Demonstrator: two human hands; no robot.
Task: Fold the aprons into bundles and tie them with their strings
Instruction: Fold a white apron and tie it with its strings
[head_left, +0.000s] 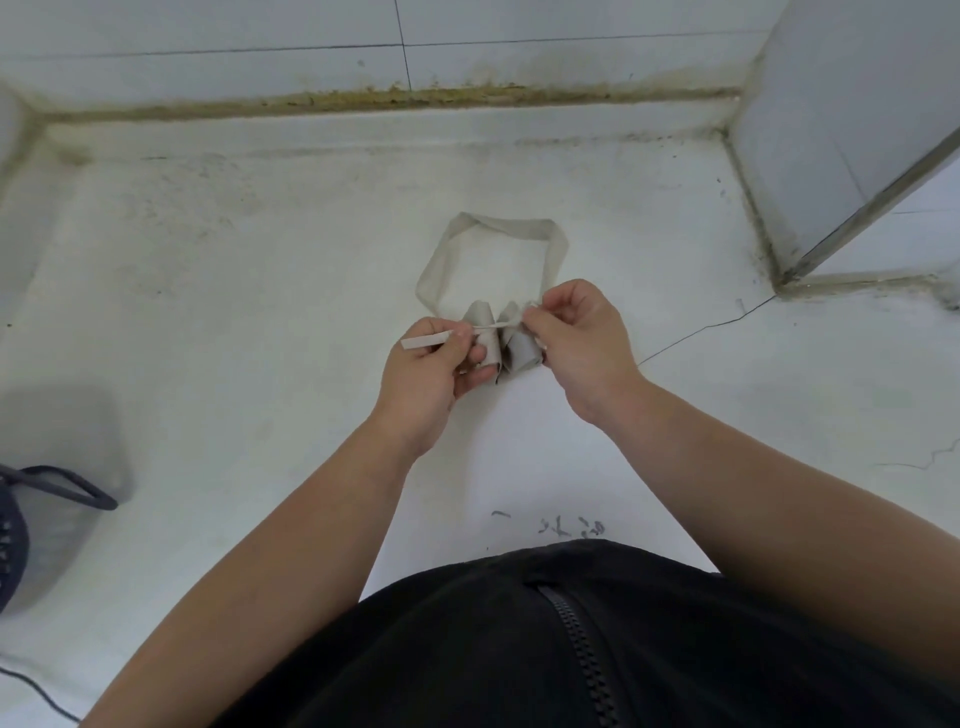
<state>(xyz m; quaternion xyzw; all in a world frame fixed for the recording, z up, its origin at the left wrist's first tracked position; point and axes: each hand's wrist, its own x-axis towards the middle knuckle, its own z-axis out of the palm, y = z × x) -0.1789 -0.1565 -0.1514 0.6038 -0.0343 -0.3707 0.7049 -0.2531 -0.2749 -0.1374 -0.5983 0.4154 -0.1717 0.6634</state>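
Grey apron bundle (506, 345): between my two hands, cinched at its middle by its string (426, 341). My left hand (431, 374), just left of the bundle, pinches one string end between thumb and fingers. My right hand (576, 348), just right of the bundle, pinches the other end. The neck strap (519, 227) lies looped on the white surface (260, 312) beyond the bundle.

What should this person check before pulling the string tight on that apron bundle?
1. Left hand grips the string end: ok.
2. Right hand pinches the string's other side: ok.
3. String crosses the middle of the apron bundle: ok.
4. Bundle folds compact, not spilling: ok.
5. Neck loop tucked in: not ok, it lies loose on the white surface.
6. Knot formed: cannot tell, fingers hide it.
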